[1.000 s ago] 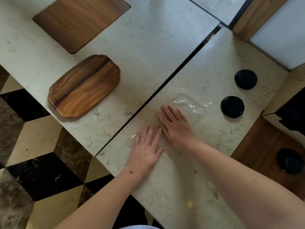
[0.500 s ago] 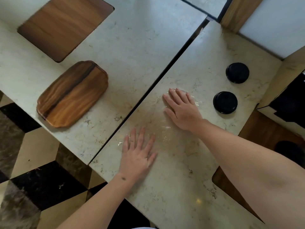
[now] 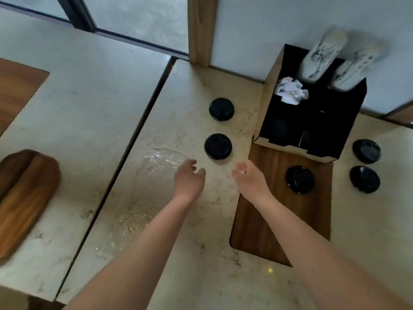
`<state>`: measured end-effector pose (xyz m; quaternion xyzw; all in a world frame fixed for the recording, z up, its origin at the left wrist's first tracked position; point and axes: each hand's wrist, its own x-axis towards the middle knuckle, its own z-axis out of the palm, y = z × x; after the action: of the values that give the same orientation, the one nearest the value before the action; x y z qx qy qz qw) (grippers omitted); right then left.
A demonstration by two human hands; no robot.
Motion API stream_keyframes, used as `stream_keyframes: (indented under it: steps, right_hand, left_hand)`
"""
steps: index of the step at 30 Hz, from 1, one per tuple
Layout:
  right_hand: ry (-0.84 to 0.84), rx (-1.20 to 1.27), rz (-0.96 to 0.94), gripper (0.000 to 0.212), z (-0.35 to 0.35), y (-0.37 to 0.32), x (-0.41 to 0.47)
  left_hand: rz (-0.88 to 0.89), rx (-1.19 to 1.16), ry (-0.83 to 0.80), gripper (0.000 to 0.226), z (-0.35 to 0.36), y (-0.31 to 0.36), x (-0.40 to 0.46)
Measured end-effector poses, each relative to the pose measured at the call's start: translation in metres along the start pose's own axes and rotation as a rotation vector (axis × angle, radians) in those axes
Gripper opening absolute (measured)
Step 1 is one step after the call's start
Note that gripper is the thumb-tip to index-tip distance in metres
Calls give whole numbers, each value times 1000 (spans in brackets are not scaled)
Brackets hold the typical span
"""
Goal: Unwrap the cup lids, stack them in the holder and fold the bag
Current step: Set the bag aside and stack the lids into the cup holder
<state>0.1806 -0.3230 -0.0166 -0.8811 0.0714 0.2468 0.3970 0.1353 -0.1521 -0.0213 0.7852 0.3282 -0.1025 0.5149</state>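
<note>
While the clear bag point(image 3: 143, 198) is lying flat at lower centre-left, five black lids point(image 3: 218, 146) are sitting loose around the holder point(image 3: 312, 121) (upper right); left hand point(image 3: 188, 179) and right hand point(image 3: 250, 179) are hovering, fingers loosely curled, holding nothing.

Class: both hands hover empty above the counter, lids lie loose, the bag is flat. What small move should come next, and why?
Probably the right hand drops onto the nearest lid to carry it to the holder: five lids lie loose outside it, and the left hand is also empty.
</note>
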Motion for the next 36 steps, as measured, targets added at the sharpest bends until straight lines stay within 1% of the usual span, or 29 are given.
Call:
stream_keyframes:
  steps: [2, 4, 6, 8, 10, 16, 20, 24, 27, 29, 31, 33, 36]
  right_hand:
    - [-21, 58, 89, 42, -10, 1, 16]
    - [-24, 164, 144, 37, -13, -2, 32]
    - [1, 178, 176, 32, -11, -9, 48]
    - [31, 176, 180, 36, -9, -17, 62]
    - [33, 205, 178, 45, -5, -26, 70]
    - [27, 177, 154, 52, 0, -31, 80]
    - [52, 183, 119, 50, 4, -30, 70]
    - [83, 295, 90, 42, 4, -29, 56]
    - [46, 368, 80, 38, -3, -24, 47]
    - [-34, 461, 105, 35, -16, -18, 42]
    - [-170, 512, 113, 33, -34, -11, 37]
    - [-310, 489, 100, 33, -53, -6, 33]
    - [-466, 402, 32, 36, -74, -2, 25]
  left_hand:
    - [-65, -34, 10, 46, 10, 16, 24]
    - [-90, -27, 24, 51, 17, 29, 41]
    - [-113, -53, 26, 55, 23, 38, 55]
    - [-129, -90, 22, 58, 28, 44, 66]
    - [-138, -102, 41, 59, 32, 49, 73]
    - [-153, -111, 108, 51, 41, 51, 77]
    - [-122, -114, 122, 29, 43, 53, 69]
    - [-234, -258, 52, 19, 44, 43, 53]
    - [-289, -375, -56, 24, 42, 37, 34]
    - [-321, -383, -197, 35, 36, 33, 21]
    - [-367, -418, -387, 43, 28, 28, 12]
    - [-438, -578, -561, 50, 22, 24, 8]
    - [-560, -875, -789, 63, 24, 25, 5]
